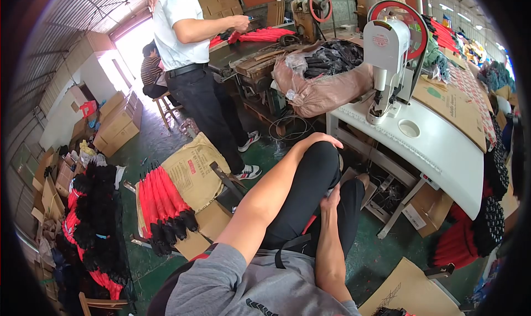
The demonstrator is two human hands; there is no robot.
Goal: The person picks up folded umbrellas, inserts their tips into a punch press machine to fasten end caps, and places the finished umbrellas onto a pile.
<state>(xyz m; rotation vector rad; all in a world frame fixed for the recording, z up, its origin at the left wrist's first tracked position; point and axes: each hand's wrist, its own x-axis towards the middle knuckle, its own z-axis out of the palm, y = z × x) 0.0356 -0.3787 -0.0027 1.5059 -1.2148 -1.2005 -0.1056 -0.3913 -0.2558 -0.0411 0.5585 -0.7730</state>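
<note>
My left hand (322, 140) rests on top of my raised knee in dark trousers (310, 175), its fingers spread over the cloth and partly out of sight. Lower down, my right hand (332, 199) is against the inner side of the same leg, near the other thigh. Its fingers are mostly hidden, so whether it holds anything cannot be made out. To the right of both hands stands a white sewing machine (387, 45) on a white table (431, 142), touched by neither hand.
Red and black folded umbrellas (163, 202) lie on a stand at the left, beside a sack (193, 164). A standing person (185, 34) handles something small at a bench. Another person (150, 70) sits farther back. Cardboard (409, 288) lies at the lower right.
</note>
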